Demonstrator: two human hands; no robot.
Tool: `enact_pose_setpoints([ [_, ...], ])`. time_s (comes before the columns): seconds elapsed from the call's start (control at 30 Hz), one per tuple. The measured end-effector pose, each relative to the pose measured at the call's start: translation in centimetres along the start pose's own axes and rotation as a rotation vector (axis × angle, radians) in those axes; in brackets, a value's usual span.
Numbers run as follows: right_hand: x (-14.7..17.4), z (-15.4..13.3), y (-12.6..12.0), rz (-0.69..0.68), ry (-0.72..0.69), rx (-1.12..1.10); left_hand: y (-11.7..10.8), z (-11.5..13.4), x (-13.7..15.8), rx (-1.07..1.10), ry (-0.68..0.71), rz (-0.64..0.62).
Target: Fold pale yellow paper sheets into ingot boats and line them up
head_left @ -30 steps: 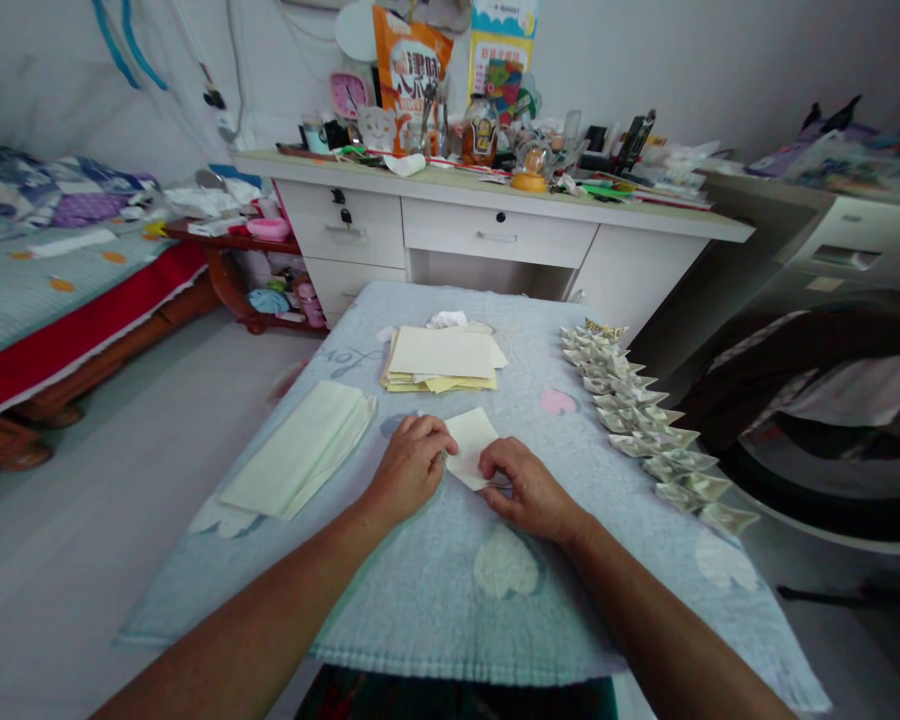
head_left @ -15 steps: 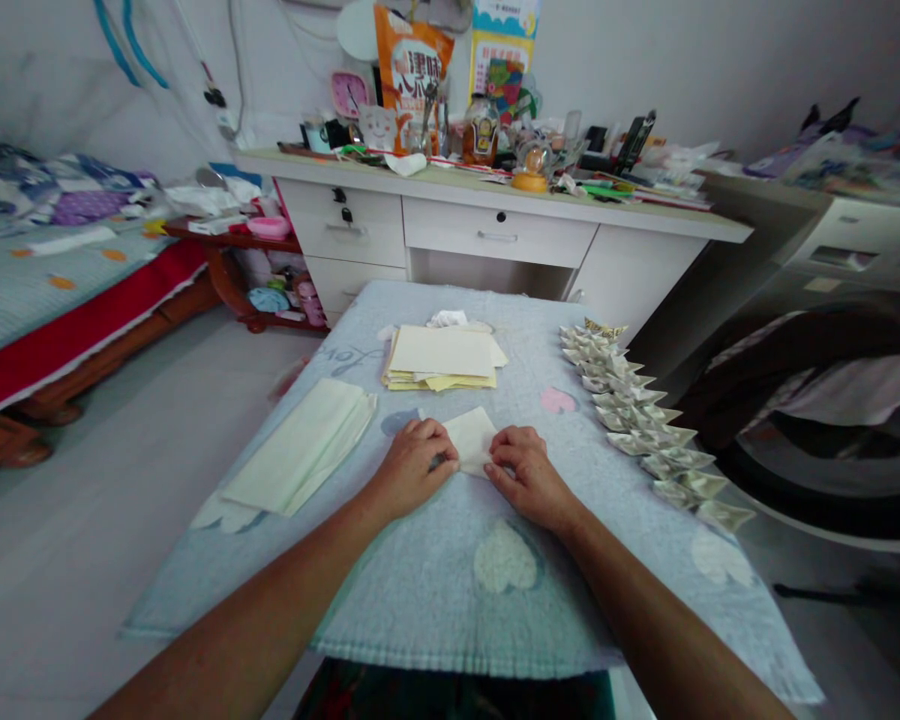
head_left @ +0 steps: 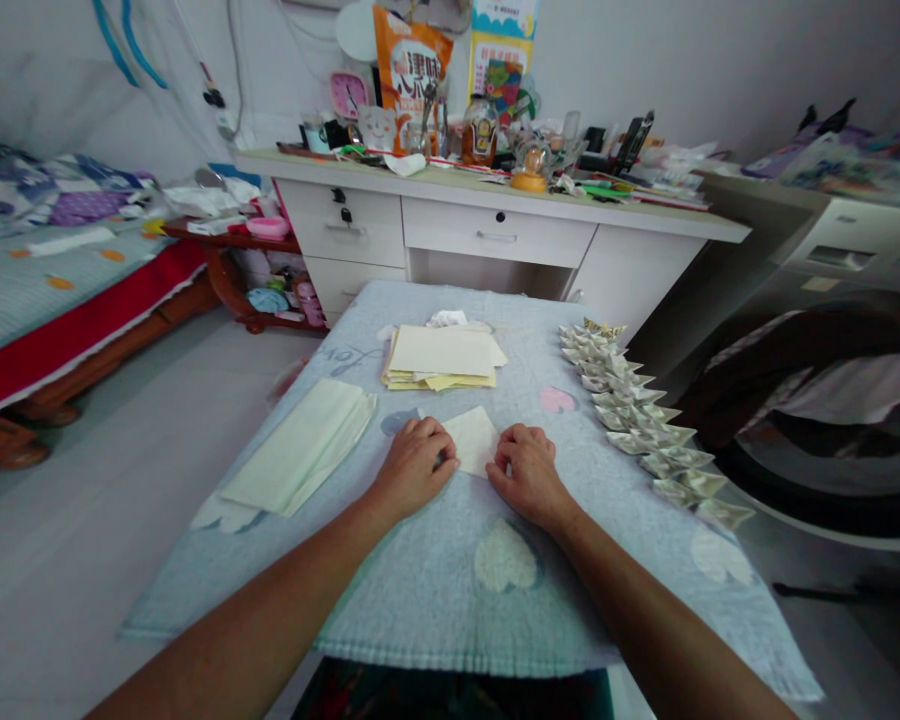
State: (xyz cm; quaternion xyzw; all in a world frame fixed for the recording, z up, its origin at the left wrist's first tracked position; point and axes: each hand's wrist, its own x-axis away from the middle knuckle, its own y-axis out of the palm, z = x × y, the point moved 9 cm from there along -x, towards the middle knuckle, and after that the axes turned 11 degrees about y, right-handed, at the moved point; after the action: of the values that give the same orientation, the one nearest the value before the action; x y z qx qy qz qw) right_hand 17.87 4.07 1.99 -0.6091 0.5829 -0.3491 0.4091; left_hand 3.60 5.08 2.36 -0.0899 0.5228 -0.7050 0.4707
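Note:
A small folded sheet of cream paper [head_left: 471,440] lies on the cloth-covered table between my hands. My left hand [head_left: 418,462] grips its left edge, thumb and fingers pinched together. At the paper's right edge is my right hand [head_left: 526,470], its fingers curled and closed on the corner. Beyond them rests a stack of cream and yellow paper [head_left: 444,352]. Long folded pale sheets [head_left: 300,445] lie to the left of my left hand. Folded paper boats [head_left: 649,440] stand in a slanting row along the table's right side.
A light blue cloth [head_left: 435,600] with heart prints covers the table. Behind it stands a white desk [head_left: 352,215] crowded with jars, a pink clock [head_left: 349,95] and an orange bag [head_left: 412,75]. A bed is at left, a washing machine [head_left: 840,270] at right.
My right hand has shifted slightly to the right along the paper's edge, baring a little more of the sheet. The left hand stays almost where it was.

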Motion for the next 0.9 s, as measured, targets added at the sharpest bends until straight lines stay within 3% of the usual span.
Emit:
enact_pose_setpoints([
  [0.63, 0.3, 0.1, -0.6, 0.077, 0.021, 0.011, 0.2, -0.1, -0.1, -0.016, -0.021, 0.001],
  [0.73, 0.6, -1.2, -0.8, 0.091, -0.115, -0.005, 0.2, -0.1, -0.2, -0.021, -0.027, 0.002],
  [0.9, 1.5, -3.7, 0.4, -0.061, -0.38, 0.027, 0.2, -0.2, -0.2, -0.03, -0.03, 0.006],
])
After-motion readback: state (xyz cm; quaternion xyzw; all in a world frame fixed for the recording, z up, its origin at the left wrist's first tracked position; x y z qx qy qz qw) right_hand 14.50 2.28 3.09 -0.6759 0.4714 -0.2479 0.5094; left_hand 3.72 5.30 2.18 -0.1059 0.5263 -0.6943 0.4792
